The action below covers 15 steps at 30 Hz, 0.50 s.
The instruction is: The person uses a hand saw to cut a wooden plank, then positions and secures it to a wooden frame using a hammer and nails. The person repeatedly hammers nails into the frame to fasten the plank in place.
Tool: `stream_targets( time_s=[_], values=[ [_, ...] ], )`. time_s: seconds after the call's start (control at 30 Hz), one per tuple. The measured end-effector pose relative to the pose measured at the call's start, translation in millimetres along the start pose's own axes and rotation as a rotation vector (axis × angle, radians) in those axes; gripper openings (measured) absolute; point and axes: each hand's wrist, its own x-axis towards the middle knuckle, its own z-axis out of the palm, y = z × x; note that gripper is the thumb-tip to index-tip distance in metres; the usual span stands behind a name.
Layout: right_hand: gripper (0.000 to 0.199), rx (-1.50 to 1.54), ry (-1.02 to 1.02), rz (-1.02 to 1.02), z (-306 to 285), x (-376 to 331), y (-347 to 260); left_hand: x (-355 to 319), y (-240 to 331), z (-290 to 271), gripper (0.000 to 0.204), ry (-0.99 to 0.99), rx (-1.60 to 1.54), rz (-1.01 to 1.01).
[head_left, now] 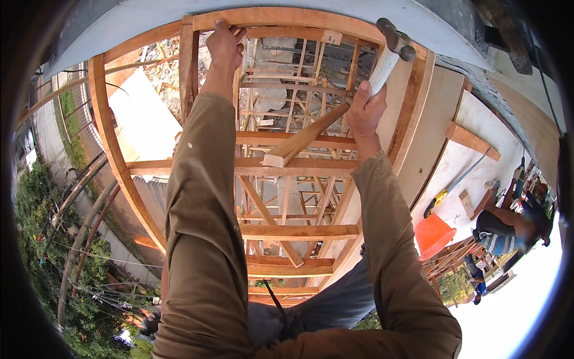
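Note:
My left hand (225,43) grips the top wooden beam (287,17) of a timber frame, fingers curled over its edge. My right hand (366,107) holds a hammer (388,54) by its pale handle, the dark metal head raised near the upper right corner of the frame. The same hand also seems to press against a loose wooden batten (302,140) that slants down to the left across the frame. Both my arms wear olive-brown sleeves.
The frame is tall scaffolding of crossed timber rails (299,230), with rubble and ground far below. A white plywood deck (472,167) lies at right with an orange bucket (431,234), a yellow tool and a crouching person (508,230). Trees and poles are at left.

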Motion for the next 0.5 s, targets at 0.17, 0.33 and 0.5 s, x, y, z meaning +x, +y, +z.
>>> stream_targets(
  time_s=[0.17, 0.33, 0.5],
  values=[
    [0.045, -0.156, -0.114, 0.122, -1, 1, 9, 2, -3, 6, 0.045, -0.002, -0.033, -0.001],
    [0.047, -0.121, -0.124, 0.102, -3, -7, 22, 2, -6, 4, 0.048, 0.017, -0.055, -0.001],
    [0.040, -0.080, -0.205, 0.007, 6, -11, 0, -2, -6, 0, 0.047, 0.018, -0.119, -0.001]
  ],
)
